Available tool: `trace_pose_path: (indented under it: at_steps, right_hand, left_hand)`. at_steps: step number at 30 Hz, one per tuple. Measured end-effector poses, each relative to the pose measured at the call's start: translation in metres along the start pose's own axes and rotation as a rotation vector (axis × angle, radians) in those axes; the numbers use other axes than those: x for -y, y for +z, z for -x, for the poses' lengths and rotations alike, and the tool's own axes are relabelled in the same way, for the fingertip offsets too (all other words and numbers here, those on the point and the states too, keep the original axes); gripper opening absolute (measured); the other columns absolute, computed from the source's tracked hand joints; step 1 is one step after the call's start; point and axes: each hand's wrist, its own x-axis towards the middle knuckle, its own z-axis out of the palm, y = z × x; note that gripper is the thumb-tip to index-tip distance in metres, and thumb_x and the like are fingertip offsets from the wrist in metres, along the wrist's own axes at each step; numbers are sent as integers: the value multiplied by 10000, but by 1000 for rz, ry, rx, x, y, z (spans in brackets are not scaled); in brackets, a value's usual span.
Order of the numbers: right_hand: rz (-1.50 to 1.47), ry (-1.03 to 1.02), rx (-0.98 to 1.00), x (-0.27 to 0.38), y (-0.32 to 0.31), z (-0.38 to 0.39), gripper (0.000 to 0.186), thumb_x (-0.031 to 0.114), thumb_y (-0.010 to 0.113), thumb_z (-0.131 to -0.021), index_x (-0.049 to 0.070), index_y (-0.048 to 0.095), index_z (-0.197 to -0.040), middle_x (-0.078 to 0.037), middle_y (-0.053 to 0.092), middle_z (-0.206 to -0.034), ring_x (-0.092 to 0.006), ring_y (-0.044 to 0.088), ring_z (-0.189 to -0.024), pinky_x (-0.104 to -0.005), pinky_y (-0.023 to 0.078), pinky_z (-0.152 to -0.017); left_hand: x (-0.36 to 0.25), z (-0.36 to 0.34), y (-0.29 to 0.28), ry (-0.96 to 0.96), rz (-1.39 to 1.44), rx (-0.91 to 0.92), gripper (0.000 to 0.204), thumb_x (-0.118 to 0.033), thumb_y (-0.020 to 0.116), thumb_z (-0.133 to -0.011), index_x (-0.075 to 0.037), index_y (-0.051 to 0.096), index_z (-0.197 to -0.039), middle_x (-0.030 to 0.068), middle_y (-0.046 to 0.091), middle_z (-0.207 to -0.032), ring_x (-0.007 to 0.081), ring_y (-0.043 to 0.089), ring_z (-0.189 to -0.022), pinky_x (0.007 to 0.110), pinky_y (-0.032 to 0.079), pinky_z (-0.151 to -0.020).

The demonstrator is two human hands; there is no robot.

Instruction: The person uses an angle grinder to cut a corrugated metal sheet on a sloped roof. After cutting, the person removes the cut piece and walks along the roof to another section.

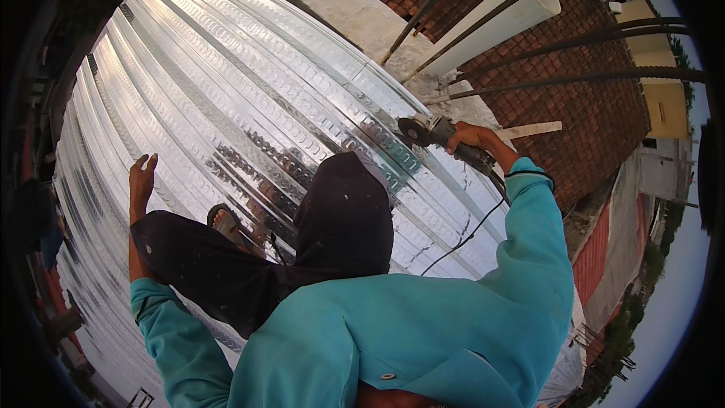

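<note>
- Grinder [439,133] sits at the right edge of the shiny metal decking [226,83]; can't tell if its disc [413,132] touches the metal.
- Right hand [470,137] has its fingers clamped round the grinder body, so part of that's covered.
- Left hand [142,179] looks empty, fingertips slightly apart; the bent knee [162,238] cuts off some forearm, and I can't tell if the hand touches the decking.
- Counting: one grinder, one black cord [458,245] (one end lost behind the jacket [423,317]), one sandalled foot [229,224] showing, two white pipes [521,19], at least four dark rods [559,81].
- Rods cross in front of the pipes and tiled roof [604,109].
</note>
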Motion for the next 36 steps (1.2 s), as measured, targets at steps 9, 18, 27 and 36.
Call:
trace_pose_path:
  at_steps: [9,18,27,36]
  right_hand:
    - [-10,4,23,5,1,-6,473,179,810,-601,-81,633,-954,-161,684,-783,-252,680,-660,-384,540,-587]
    - [-19,-28,-5,6,2,-10,396,179,795,-605,-79,679,-883,-162,692,-754,-253,680,-629,-378,538,-578]
    - [20,-24,51,12,3,-5,381,157,793,-607,-71,667,-884,-159,689,-747,-246,679,-629,-378,541,-575]
    - [-27,-31,29,4,4,-9,415,142,804,-596,-89,643,-901,-173,684,-773,-250,680,-618,-376,544,-560]
  left_hand:
    - [6,-5,1,21,-6,-7,681,-442,632,-906,116,563,-1290,298,572,-1320,389,528,-1282,409,387,-1095]
    - [3,-9,3,34,-15,-3,692,-452,630,-906,117,559,-1293,296,568,-1325,393,520,-1291,412,381,-1100]
    - [6,-5,2,23,27,-11,693,-444,635,-906,120,551,-1299,303,561,-1330,393,519,-1292,408,380,-1101]
    - [6,-4,1,7,6,-17,688,-437,643,-904,113,550,-1305,305,558,-1332,392,518,-1293,404,383,-1100]
